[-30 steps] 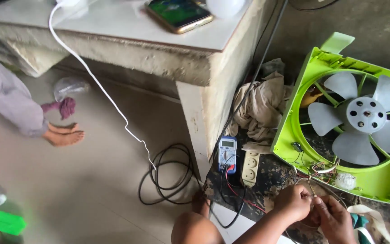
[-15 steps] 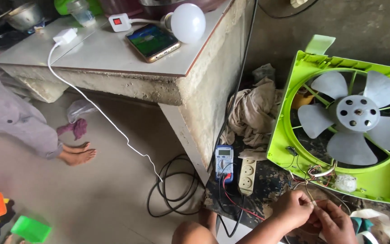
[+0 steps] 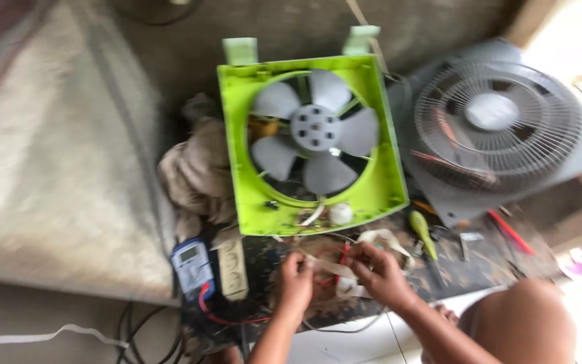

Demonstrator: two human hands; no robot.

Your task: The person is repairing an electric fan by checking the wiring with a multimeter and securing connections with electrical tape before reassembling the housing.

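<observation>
A lime-green box fan with grey blades leans upright on the floor in front of me. Just below its lower edge, my left hand and my right hand are close together, pinching thin red and pale wires that trail from the fan's base. Both hands have their fingers closed on the wires. The picture is blurred, so the exact grip is unclear.
A grey fan with a round wire grille lies to the right. A blue multimeter and a cream power strip sit left of my hands, beside a heap of rags. A green-handled screwdriver lies right. A concrete bench fills the left.
The view has swung right: the bench top with the phone and bulb has left the frame, and the grey fan has come in. My hands stay together at the wires below the green fan.
</observation>
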